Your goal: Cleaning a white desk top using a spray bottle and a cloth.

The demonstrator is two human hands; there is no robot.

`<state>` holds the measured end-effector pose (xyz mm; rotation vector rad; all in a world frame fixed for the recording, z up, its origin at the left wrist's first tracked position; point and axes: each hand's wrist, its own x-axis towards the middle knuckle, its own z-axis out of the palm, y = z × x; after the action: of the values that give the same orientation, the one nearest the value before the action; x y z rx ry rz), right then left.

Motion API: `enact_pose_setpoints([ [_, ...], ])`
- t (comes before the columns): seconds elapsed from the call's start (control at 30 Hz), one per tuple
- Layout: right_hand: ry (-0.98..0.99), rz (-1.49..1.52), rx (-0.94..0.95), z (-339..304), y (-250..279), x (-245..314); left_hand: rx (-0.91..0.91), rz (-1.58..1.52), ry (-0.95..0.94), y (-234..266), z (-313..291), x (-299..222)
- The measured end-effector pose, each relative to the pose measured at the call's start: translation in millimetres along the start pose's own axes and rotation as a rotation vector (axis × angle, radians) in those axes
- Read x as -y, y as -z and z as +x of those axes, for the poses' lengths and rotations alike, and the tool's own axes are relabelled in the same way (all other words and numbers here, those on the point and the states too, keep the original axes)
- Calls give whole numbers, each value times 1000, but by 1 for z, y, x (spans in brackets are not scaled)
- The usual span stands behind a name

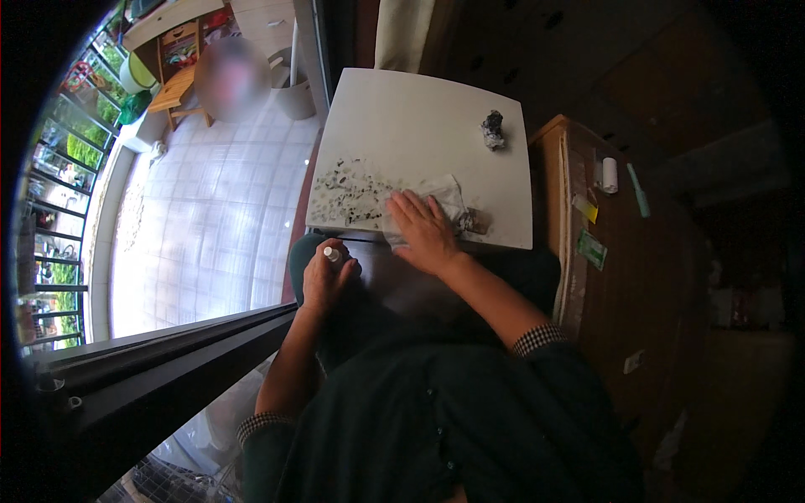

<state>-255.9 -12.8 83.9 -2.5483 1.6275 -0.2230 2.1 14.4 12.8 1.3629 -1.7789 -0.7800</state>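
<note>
The right hand (425,232) lies flat on a thin whitish wipe (450,196) near the front edge of the white desk (411,117), its fingers (406,207) extended and nearly together, pressing rather than gripping. The left hand (322,278), just below the desk's near left edge, has its fingers closed around a small bottle (332,253) with a white top. Risks, as judged: sideways pressure could spread the dark specks (348,193) or the brown smudge (478,220) beside the wipe; a stroke toward the body could carry loose matter over the edge onto the lap; the thin wipe could bunch or tear under the palm; a slackened left grip could drop the bottle. Not determinable: the bottle's body, mostly covered by the hand; the desk under palm and wipe; what the specks are; and the makeup of the dark crumpled wad (493,131) at far right.
</note>
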Motion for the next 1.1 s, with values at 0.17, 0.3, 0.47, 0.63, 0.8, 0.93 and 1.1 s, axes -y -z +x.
enact_pose_setpoints([
  [0.17,-22,59,-72,-9,-6,13,-12,18,26,0,-4,-1],
  [0.3,60,39,-36,-20,-7,9,-3,26,16,3,-3,-1],
  [0.47,38,5,-32,9,-1,-5,-5,39,5,-1,0,-3],
  [0.63,11,60,1,-5,-4,15,-2,16,33,1,-2,2],
  [0.8,72,62,-9,-15,0,9,12,33,21,3,0,-4],
  [0.93,38,-1,-15,9,5,-3,25,30,14,1,1,-8],
  [1.1,23,21,69,-9,2,12,6,31,31,1,-4,2],
])
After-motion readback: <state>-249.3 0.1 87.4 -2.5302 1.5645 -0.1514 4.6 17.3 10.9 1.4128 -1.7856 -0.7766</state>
